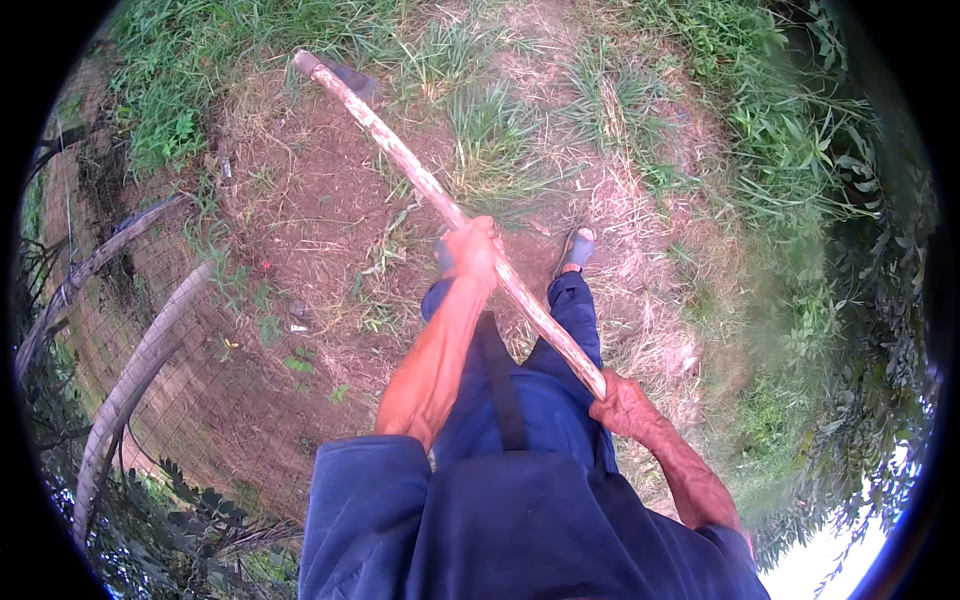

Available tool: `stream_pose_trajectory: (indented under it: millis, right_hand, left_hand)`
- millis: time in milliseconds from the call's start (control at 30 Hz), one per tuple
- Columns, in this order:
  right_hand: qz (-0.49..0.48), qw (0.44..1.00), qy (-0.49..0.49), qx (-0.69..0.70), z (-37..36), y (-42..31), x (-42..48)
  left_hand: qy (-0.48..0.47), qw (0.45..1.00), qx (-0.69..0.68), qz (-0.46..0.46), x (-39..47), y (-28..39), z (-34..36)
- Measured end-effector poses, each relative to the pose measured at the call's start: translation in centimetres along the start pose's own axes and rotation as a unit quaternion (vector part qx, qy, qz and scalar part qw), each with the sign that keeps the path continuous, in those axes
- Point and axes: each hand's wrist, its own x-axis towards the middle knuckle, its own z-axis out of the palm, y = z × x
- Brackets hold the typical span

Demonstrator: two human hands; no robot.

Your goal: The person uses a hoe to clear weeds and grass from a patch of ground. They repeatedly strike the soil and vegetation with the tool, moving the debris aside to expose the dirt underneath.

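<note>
A long-handled hoe slants across the view, its pale wooden handle (405, 161) running from upper left to lower right. At its far end the dark metal blade (351, 78) is over the ground by the grass, with a socket around the handle tip. My left hand (471, 251) is closed around the middle of the handle, above my legs. My right hand (624, 405) grips the near end of the handle beside my right hip. Whether the blade touches the soil cannot be told.
Grass tufts (491, 135) grow from the reddish soil (322, 180) ahead. Wire mesh fencing (195, 375) and a bent wooden trunk (142, 367) stand at the left. Taller green plants (795, 165) line the right side. My right foot (580, 246) rests on dry straw.
</note>
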Motion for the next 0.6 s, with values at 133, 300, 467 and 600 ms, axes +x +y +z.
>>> stream_pose_trajectory:
  millis: [133,300,467,600]
  right_hand:
    - [-0.003,1.000,-0.003,-0.021,-2.0,5.5,0.6]
    - [0.072,0.992,-0.035,0.100,-0.9,22.0,-12.0]
    - [0.161,0.981,-0.077,-0.075,-4.3,16.8,-13.6]
    - [0.004,0.993,-0.045,-0.106,-5.1,16.8,-6.6]
  left_hand:
    - [0.053,0.997,0.049,0.000,0.2,-4.9,2.9]
    - [0.049,0.969,0.017,-0.242,-10.8,-21.0,3.8]
    - [0.095,0.944,0.040,-0.314,-12.8,-22.9,3.6]
    - [0.084,0.976,-0.001,-0.199,-8.4,-15.7,4.8]
